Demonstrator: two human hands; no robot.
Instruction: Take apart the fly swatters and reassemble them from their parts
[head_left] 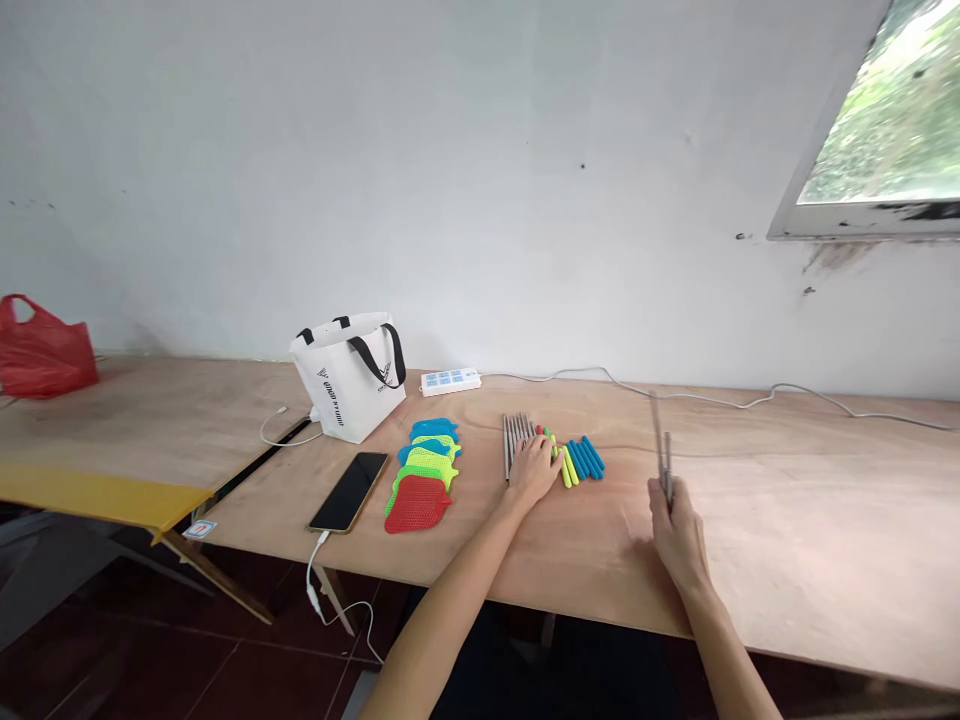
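Observation:
My right hand (679,535) is raised over the table, closed around slim metal rods (667,460). One rod is smeared by motion. My left hand (534,468) rests on the table with its fingers bent down over the coloured handles, partly covering them; what its fingertips grip is hidden. Beside it on the left lies a row of silver metal rods (516,440). Just right of it are yellow-green handles (570,466) and several blue handles (586,458). Farther left, overlapping mesh fly swatter heads lie in a column, a red one (417,503) nearest me.
A phone (349,492) with a white cable (311,590) lies at the table's front left. Behind it stands a white tote bag (349,385). A power strip (450,381) sits near the wall, its cord (637,385) running right. A red bag (49,350) is on the left table.

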